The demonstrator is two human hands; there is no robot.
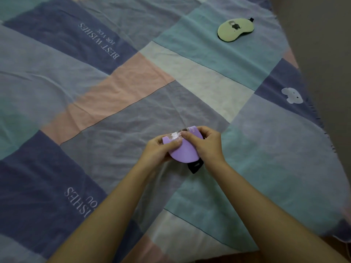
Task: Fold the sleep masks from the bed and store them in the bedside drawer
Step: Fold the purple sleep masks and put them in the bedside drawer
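Hands meet over a patchwork bedspread [117, 88], where a person holds a purple sleep mask [183, 149] doubled over on itself, both grips closed on it. The left hand [158, 150] pinches the mask's left edge with the thumb on top, while the right hand [206, 144] presses thumb and fingers on its upper right corner; the two thumbs almost touch on the printed face of the mask. The folded mask sits between the hands, just above the bed, its straight fold running along the top and its rounded end pointing back toward the person. A black strap [195, 166] hangs loose from beneath that rounded end, on the right hand's side, and appears not yet tucked in. A second, pale green sleep mask [235, 30] lies flat and unfolded well apart at the far right of the bed, near its edge, its long axis slanting up to the right; the right hand is the nearer one to it. The bedside drawer is not in view. Judged from this, the purple mask's fold is about done and the green one is still to be handled. Readable writing appears on the bedspread only: "BEST WISHES FOR YOU" on a dark blue panel at upper left, upside down to the camera, and the same phrase partly hidden by the left forearm at lower left. Small lettering on the purple mask is too blurred to read.
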